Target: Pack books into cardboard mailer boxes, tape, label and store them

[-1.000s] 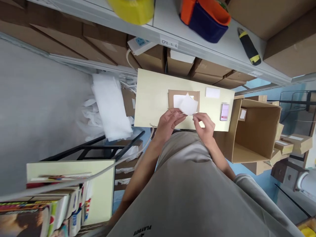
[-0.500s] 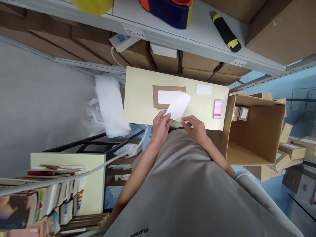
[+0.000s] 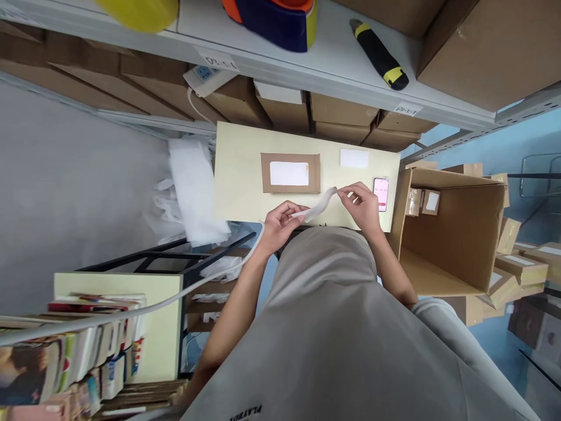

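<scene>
My left hand [image 3: 277,222] pinches one end of a white paper strip [image 3: 319,204] and my right hand [image 3: 362,204] pinches the other end, holding it stretched above the near edge of a pale yellow table [image 3: 241,169]. Farther back on the table lies a flat brown cardboard parcel [image 3: 267,175] with a white label [image 3: 289,173] stuck on it. A second white label [image 3: 354,158] lies to its right. A phone [image 3: 381,193] with a pink screen rests just beyond my right hand.
An open cardboard box [image 3: 451,234] stands right of the table. A shelf above holds a yellow-black utility knife [image 3: 379,55], a tape dispenser [image 3: 272,20] and brown boxes. White packing bags [image 3: 193,187] hang at the left, with books [image 3: 70,356] lower left.
The white sheet, earlier held up over the brown parcel, has come down toward me and now stretches between both hands. My right hand has moved right, toward the phone.
</scene>
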Demonstrator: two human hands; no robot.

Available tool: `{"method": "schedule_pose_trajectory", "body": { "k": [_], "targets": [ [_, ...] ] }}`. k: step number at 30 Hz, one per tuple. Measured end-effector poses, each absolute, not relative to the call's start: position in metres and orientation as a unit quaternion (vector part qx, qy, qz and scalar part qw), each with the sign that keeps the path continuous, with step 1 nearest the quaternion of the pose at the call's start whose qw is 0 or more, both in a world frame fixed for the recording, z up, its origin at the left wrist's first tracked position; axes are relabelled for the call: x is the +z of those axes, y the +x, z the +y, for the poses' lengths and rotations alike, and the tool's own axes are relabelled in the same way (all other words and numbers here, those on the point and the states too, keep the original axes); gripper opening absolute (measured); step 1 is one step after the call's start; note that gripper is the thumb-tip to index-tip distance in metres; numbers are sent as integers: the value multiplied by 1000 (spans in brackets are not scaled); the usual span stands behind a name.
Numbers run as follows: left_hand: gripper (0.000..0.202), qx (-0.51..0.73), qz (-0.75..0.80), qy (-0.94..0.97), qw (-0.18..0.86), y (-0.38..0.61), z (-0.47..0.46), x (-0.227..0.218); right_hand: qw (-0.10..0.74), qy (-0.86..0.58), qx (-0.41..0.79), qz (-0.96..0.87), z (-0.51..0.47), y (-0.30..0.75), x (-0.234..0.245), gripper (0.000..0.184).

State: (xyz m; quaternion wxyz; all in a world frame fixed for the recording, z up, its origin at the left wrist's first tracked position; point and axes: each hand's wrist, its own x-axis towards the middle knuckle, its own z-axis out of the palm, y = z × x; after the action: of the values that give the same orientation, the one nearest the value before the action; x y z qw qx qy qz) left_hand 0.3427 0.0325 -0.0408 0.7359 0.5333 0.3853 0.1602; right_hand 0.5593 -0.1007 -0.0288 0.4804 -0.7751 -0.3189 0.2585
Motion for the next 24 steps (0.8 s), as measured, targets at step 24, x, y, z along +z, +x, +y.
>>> {"method": "schedule_pose_trajectory", "body": {
  "k": [24],
  "targets": [
    [41,285,438,527,671,326,35,-87,437,-737,321,-402,-103,528,-20,7]
  ]
}}
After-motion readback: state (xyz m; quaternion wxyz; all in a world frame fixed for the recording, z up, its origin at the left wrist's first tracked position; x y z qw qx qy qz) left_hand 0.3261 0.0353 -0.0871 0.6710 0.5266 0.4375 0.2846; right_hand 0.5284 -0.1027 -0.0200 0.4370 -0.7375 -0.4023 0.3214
